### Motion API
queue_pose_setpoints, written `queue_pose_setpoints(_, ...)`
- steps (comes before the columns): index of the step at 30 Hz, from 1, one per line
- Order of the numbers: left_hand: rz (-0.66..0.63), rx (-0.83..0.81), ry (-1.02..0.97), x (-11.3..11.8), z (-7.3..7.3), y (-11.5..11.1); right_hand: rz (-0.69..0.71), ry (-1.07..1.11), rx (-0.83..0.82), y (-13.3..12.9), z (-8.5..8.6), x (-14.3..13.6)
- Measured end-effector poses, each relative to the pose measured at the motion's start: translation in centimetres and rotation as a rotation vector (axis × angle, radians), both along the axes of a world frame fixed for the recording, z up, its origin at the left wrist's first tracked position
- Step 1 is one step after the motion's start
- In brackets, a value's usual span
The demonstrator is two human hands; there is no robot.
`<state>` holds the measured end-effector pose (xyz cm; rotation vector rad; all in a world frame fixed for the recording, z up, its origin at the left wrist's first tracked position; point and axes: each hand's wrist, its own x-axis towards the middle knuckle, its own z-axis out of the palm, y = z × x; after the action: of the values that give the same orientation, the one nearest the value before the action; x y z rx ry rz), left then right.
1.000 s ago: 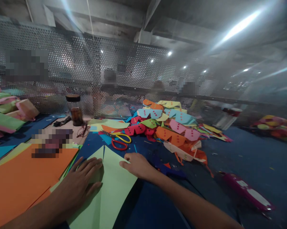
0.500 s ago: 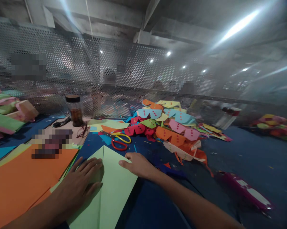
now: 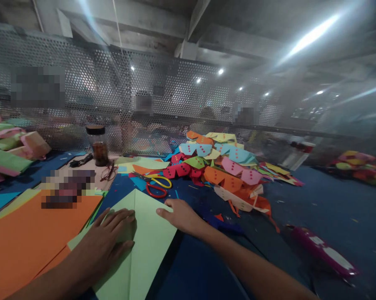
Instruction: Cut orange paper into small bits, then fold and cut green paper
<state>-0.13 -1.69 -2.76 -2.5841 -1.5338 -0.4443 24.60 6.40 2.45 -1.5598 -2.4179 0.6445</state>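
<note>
A pale green sheet of paper [image 3: 150,233] lies in front of me, with a crease down its middle and a pointed far end. My left hand [image 3: 113,235] rests flat on its left half, fingers stretched out. At the sheet's right edge, my right hand [image 3: 178,214] pinches the paper, thumb on top and fingers curled under the edge. Just beyond the point lie scissors [image 3: 158,185] with one red and one yellow handle loop. Past them is a heap of coloured cut-paper pieces [image 3: 222,177] with red dots.
Orange paper sheets [image 3: 34,237] are stacked on the left. A dark-lidded jar [image 3: 99,146] stands behind them, near a perforated metal screen [image 3: 163,91]. A purple case-like object [image 3: 323,250] lies on the blue table [image 3: 300,208] at right. Folded paper pieces [image 3: 9,146] pile up far left.
The green sheet has shifted slightly, its right corner moving a little left and up. Both hands keep nearly the same place and pose.
</note>
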Motion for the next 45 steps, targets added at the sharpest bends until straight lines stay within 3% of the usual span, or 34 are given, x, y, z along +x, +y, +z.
queue_pose_setpoints(5,-0.001,-0.014,0.002,0.0,0.0,-0.1,-0.003,-0.092,-0.033,-0.4,0.7,0.5)
queue_pose_setpoints(17,-0.014,0.056,-0.019,-0.1,-0.3,0.0,-0.022,-0.131,-0.023,-0.8,0.3,0.4)
queue_pose_setpoints(29,-0.011,0.000,-0.006,0.0,0.0,-0.2,-0.005,-0.123,-0.041,-0.8,0.0,0.7)
queue_pose_setpoints(38,0.013,0.048,-0.037,0.4,-0.3,-0.3,-0.042,-0.024,-0.016,-0.5,-0.2,0.9)
queue_pose_setpoints(45,-0.050,0.020,-0.014,0.2,-0.2,-0.2,-0.056,0.160,-0.064,-0.1,-0.5,1.3)
